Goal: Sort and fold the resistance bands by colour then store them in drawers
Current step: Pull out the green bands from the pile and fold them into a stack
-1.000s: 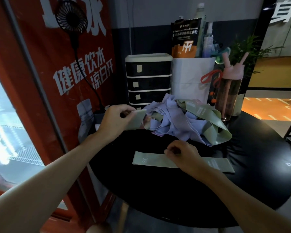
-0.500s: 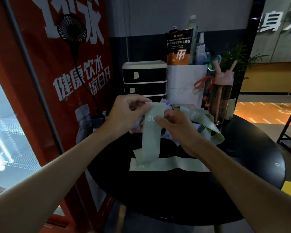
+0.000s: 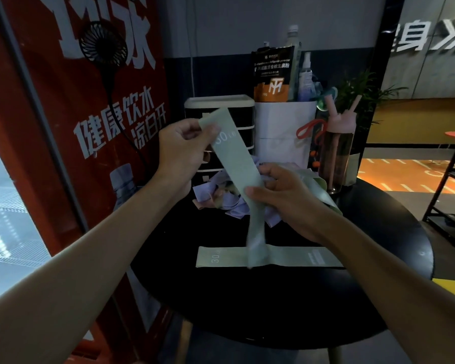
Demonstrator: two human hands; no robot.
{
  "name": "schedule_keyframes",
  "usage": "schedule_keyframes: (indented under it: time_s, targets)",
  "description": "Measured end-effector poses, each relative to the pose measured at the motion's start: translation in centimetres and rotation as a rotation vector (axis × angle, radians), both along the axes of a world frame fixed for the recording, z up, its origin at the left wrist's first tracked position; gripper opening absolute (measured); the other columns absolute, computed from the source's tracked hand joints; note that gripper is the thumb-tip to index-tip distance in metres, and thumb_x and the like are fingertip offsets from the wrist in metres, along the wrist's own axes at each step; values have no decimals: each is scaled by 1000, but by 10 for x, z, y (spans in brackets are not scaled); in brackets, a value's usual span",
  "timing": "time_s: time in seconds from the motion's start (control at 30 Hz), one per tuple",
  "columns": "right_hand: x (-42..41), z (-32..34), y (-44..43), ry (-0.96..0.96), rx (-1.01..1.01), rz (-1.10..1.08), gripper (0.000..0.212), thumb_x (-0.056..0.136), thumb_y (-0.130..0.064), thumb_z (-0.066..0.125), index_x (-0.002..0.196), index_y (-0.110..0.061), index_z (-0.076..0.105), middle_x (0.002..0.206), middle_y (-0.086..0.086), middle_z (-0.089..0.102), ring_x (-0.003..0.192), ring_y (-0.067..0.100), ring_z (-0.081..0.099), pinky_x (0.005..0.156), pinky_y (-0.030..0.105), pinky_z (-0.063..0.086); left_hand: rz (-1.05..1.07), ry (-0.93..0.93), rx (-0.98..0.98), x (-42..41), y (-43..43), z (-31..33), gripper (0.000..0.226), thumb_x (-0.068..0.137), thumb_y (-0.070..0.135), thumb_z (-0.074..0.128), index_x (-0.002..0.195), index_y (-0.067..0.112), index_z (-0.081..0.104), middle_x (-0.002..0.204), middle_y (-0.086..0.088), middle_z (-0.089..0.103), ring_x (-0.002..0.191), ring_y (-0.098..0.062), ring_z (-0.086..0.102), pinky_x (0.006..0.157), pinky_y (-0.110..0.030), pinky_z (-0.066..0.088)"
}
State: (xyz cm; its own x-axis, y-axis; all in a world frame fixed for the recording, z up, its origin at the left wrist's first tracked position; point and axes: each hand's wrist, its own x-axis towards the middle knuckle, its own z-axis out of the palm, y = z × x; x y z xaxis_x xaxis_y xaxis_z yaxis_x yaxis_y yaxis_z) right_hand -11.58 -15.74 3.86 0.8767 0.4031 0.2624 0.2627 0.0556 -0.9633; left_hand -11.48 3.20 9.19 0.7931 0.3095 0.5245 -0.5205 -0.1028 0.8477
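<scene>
Both hands, left hand [image 3: 180, 151] and right hand [image 3: 281, 198], pinch a green band [image 3: 237, 158] above another green band [image 3: 226, 257] lying flat near the table [image 3: 286, 311] front edge.

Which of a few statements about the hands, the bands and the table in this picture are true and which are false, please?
1. The left hand and the right hand grip the same raised band. True.
2. A green flat band lies on the black table. True.
3. The raised band is marked 10. False: it reads 30.
4. The heap behind the hands holds green bands only. False: lilac ones lie in it too.
5. The drawer unit stands right of the white bag. False: it stands on the bag's left.
</scene>
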Motion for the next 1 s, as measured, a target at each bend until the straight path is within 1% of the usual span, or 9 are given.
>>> schedule_keyframes:
  time_s: [0.13, 0.3, 0.43, 0.6, 0.7, 0.77, 0.83, 0.93, 1.0]
  targets:
    - [-2, -6, -14, 53, 21, 18, 22, 86, -9, 69, 108, -12, 62, 81, 8, 74, 71, 16, 69, 61, 23, 53, 21, 54, -129, 3, 10, -4, 11, 93, 12, 68, 84, 7, 68, 76, -4, 72, 63, -10, 65, 52, -21, 49]
    - [-5, -19, -35, 154, 9, 49, 38, 82, -13, 69, 118, -9, 59, 93, 17, 73, 83, 23, 69, 75, 28, 58, 65, 136, -189, 7, 22, -25, 25, 94, 13, 67, 71, 13, 60, 82, -9, 72, 68, -15, 67, 56, -22, 52]
    - [-6, -30, -52, 211, -41, 27, 31, 85, -7, 66, 115, -9, 60, 97, 13, 75, 86, 20, 71, 74, 25, 58, 82, 182, -224, 7, 28, -50, 18, 94, 11, 67, 76, 10, 63, 87, -15, 71, 68, -17, 66, 55, -21, 52]
    - [-3, -46, -83, 192, -277, -75, 25, 87, -8, 68, 111, -17, 65, 98, 11, 74, 85, 21, 72, 74, 30, 54, 93, 252, -309, 0, 36, -82, 10, 94, 9, 66, 86, 6, 65, 90, -15, 71, 67, -14, 69, 58, -20, 55]
    - [-4, -52, -99, 203, -299, -126, 24, 87, -8, 69, 109, -17, 64, 96, 11, 74, 76, 15, 70, 64, 24, 51, 85, 278, -317, -8, 38, -99, 6, 94, 4, 64, 99, 1, 62, 92, -16, 69, 65, -12, 70, 58, -20, 56]
    - [-4, -56, -106, 209, -274, -202, 27, 85, -5, 70, 110, -15, 62, 91, 12, 73, 65, 9, 66, 52, 17, 46, 80, 281, -265, -14, 39, -114, 22, 93, 0, 64, 111, 5, 53, 93, -16, 68, 67, -13, 70, 58, -23, 57]
    - [0, -64, -111, 197, -260, -287, 31, 83, -4, 74, 108, -13, 60, 88, 13, 72, 63, 9, 66, 51, 19, 46, 74, 283, -116, -21, 39, -129, 27, 92, -2, 64, 114, 9, 53, 89, -17, 69, 67, -17, 68, 57, -27, 58]
    - [2, -76, -114, 170, -236, -359, 28, 81, -3, 75, 100, -9, 55, 74, 6, 72, 60, 9, 65, 51, 20, 46, 89, 280, 170, -25, 38, -151, 16, 91, -1, 65, 97, 13, 67, 88, -14, 70, 63, -10, 64, 56, -24, 54]
    - [3, -84, -116, 136, -228, -388, 24, 83, -2, 74, 92, -8, 53, 65, 1, 68, 57, 7, 62, 51, 21, 47, 100, 282, 291, -27, 37, -162, 18, 90, 1, 67, 90, 19, 71, 90, -3, 72, 71, -1, 65, 66, -21, 52]
